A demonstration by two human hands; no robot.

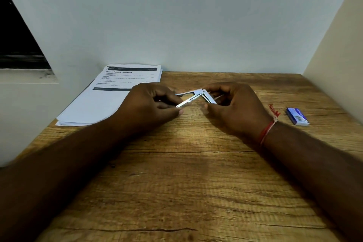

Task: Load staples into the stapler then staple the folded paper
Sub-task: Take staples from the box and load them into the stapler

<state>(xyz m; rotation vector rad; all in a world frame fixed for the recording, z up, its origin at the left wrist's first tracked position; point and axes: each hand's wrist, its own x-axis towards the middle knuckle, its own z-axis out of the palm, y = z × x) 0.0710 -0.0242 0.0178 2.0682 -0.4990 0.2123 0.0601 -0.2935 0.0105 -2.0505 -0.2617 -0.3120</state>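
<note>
Both hands are up at the middle of the wooden tabletop (186,182), working a small silver stapler (196,95). The stapler is swung open: two thin metal arms spread out to the left from a hinge corner on the right, and a third short piece angles down toward the right hand.

Left hand (155,104): fingers curled, thumb and fingertips pinching the free end of the lower arm. The upper arm pokes out just above this hand's knuckles.

Right hand (235,108): fingers curled around the hinge end, gripping it from the right side, with the thumb underneath near the short angled piece. A red thread (267,131) is tied round this wrist.

The stapler sits between the two hands, just above the tabletop or resting on it (can't tell which, as the hands block the underside). Can't tell if any staples are in the channel.

The stack of printed paper (110,98) lies flat at the back left, against the wall (176,15), its near corner hanging slightly over the left edge of the tabletop. The left hand overlaps its right edge in view. No fold can be made out.

The blue staple box (297,116) lies on the tabletop to the right, well apart from the stapler, past the right wrist, and looks closed.
</note>
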